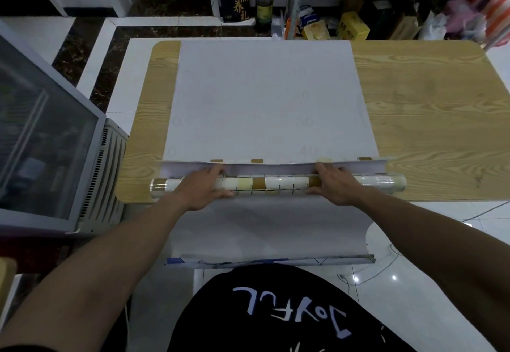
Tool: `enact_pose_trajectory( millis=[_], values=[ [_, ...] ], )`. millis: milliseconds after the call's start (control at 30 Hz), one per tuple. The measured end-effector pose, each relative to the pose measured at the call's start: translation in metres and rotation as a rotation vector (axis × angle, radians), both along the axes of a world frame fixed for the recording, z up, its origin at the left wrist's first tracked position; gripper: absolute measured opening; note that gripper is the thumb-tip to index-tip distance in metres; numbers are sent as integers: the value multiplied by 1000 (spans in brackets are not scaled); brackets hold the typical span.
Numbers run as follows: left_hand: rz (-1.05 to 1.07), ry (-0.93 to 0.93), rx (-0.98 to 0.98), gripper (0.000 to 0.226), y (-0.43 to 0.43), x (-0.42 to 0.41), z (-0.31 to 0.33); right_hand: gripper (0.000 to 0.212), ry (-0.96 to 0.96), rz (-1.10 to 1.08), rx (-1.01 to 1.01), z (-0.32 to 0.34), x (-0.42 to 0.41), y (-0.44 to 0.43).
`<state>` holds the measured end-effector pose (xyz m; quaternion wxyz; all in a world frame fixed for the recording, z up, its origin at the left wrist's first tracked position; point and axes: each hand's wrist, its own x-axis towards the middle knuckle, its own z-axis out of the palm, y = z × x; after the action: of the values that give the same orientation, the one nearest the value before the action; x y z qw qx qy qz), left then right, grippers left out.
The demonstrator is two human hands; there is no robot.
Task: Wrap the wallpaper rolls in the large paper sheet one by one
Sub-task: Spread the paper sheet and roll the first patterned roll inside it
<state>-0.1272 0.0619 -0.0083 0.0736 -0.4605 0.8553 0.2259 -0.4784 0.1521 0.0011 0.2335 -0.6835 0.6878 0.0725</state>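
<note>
The left hand [202, 187] is curled over the wallpaper roll [276, 183], fingers together on the far side, thumb on the near side. The roll is laid crosswise on the large paper sheet [265, 97] at the near edge of the table [427, 103]. The right hand [335, 186] is clamped likewise.

Under both hands the wallpaper roll [278, 184] is glossy in clear film, the paper sheet [265, 103] matt, the table [430, 119] grained wood.
</note>
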Motion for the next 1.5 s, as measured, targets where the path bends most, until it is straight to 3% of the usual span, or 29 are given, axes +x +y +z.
enact_pose_trajectory(
  millis=[133, 333, 467, 567, 900, 1067, 1233, 1500],
  values=[
    [-36, -8, -54, 46, -1, -1, -6, 49, 5, 41, -29, -4, 0, 4],
    [-66, -56, -151, 43, -5, -1, -9, 79, 102, 99, -29, -7, 1, 5],
    [45, 32, -145, 42, 0, -6, 0, 58, -54, -10, -94, -2, 2, 4],
    [32, -7, -87, 50, 4, -6, 5, 47, -9, 8, -48, 1, 1, 4],
    [-71, -35, -225, 46, -3, -6, -2, 44, 95, 65, -136, -2, 2, 0],
    [-53, -23, -259, 43, 0, -8, -1, 36, 35, 20, -209, -3, 8, 2],
    [-26, -85, -257, 38, -5, -11, 1, 59, 41, 49, -129, -1, 4, 1],
    [-29, -63, -154, 44, -12, -12, -1, 49, 64, 97, -63, -6, 4, -6]
  ],
)
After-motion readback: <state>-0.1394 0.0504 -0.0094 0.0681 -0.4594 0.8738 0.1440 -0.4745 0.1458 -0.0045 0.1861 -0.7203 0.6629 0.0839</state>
